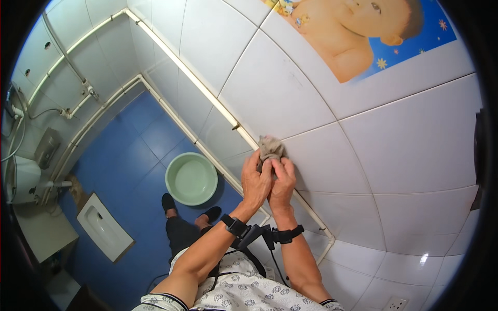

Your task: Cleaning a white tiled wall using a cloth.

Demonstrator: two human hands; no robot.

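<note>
Both hands clasp a crumpled grey rag [271,148] against the white wall tile [415,140], left hand [257,182] and right hand [282,184] touching, fingers curled shut around its lower end. Wringing it well likely wants opposed twists — held over the green basin [191,179] at eight o'clock on the blue floor [140,145]. Most of the rag is hidden inside the fists; whether it is wet cannot be told.

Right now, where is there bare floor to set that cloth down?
Both hands, left hand and right hand, bunch the cloth at the wall. Blue floor lies bare beyond the green basin. It is crowded between basin, feet and squat toilet.
</note>
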